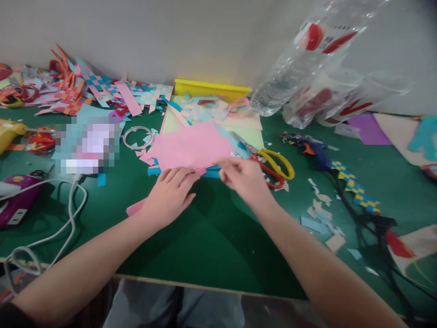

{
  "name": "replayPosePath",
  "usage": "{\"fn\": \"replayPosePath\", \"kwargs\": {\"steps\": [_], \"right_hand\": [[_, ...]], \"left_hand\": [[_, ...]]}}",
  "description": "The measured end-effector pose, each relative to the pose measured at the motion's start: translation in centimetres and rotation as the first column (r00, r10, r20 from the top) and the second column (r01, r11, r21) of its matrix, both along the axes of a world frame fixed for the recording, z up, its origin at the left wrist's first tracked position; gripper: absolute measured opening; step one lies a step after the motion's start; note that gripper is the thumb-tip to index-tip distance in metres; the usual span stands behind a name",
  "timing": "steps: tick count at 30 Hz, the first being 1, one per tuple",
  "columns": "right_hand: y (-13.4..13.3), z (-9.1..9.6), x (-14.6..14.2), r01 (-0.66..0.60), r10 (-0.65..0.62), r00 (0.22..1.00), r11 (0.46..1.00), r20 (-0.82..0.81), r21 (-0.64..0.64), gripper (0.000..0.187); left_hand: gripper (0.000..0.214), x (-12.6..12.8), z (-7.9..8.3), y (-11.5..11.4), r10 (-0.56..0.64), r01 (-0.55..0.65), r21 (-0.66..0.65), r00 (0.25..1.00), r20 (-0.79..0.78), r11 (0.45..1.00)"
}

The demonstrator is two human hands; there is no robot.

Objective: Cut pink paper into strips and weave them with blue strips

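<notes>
My left hand point(172, 193) lies over the near edge of a pink paper sheet point(194, 143), its thumb standing apart from the fingers. Beneath that hand, a narrow pink paper strip point(136, 207) shows at the wrist. My right hand point(244, 180) has its fingers closed in a pinch at the sheet's near right corner. Blue paper strips point(213, 173) stick out under the sheet between both hands. Just beyond the right hand are scissors point(269, 157) with one yellow and one red handle, blades partly apart.
Woven paper pieces and scraps point(99, 86) pile along the wall. A tape ring point(137, 137), blurred phone point(88, 146), white cable point(71, 205) and purple power strip point(20, 200) are left. Right are a plastic bottle point(290, 68), cups point(368, 95), glue gun point(321, 157) and scraps point(321, 212).
</notes>
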State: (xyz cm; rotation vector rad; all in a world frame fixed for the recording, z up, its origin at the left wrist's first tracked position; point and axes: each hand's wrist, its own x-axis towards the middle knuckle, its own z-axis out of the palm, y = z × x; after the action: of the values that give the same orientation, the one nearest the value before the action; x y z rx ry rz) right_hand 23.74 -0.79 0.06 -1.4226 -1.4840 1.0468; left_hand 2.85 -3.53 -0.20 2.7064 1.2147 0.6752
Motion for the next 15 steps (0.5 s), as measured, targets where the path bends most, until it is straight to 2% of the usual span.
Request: {"fn": "replayPosePath", "kwargs": {"steps": [1, 3, 5, 6, 7, 10, 12, 15], "right_hand": [[0.2, 0.2, 0.9, 0.062, -0.072, 0.994, 0.992, 0.084, 0.113, 0.046], [0.5, 0.6, 3.0, 0.169, -0.281, 0.912, 0.921, 0.299, 0.350, 0.037], [0.8, 0.5, 5.3, 0.133, -0.402, 0.748, 0.870, 0.528, 0.474, 0.032], [0.9, 0.3, 6.5, 0.101, -0.429, 0.661, 0.864, 0.616, 0.493, 0.031], [1.0, 0.0, 7.5, 0.073, -0.429, 0.588, 0.873, 0.686, 0.483, 0.031], [1.2, -1.2, 10.0, 0.003, -0.264, 0.436, 0.956, 0.860, 0.292, 0.046], [1.4, -1.9, 10.9, 0.022, -0.213, 0.411, 0.974, 0.886, 0.224, 0.054], [1.9, -2.8, 11.6, 0.050, -0.208, 0.434, 0.977, 0.877, 0.207, 0.057]], "left_hand": [[0.043, 0.0, -0.2, 0.1, 0.012, -0.013, -0.020, 1.000, -0.023, 1.000], [0.044, -0.3, -0.4, 0.3, 0.031, -0.032, -0.038, 0.999, -0.040, 0.999], [0.039, -0.6, -0.4, 0.4, 0.035, -0.038, -0.044, 0.998, -0.052, 0.998], [0.037, -0.7, -0.4, 0.4, 0.037, -0.040, -0.042, 0.997, -0.066, 0.998], [0.036, -0.7, -0.3, 0.3, 0.040, -0.043, -0.036, 0.995, -0.086, 0.998], [0.034, -0.5, -0.3, 0.0, 0.050, -0.048, 0.010, 0.985, -0.168, 0.999], [0.030, -0.3, -0.2, -0.3, 0.040, -0.032, 0.045, 0.979, -0.201, 0.998], [0.024, -0.4, 0.0, -0.6, 0.023, -0.011, 0.066, 0.983, -0.184, 0.998]]}}
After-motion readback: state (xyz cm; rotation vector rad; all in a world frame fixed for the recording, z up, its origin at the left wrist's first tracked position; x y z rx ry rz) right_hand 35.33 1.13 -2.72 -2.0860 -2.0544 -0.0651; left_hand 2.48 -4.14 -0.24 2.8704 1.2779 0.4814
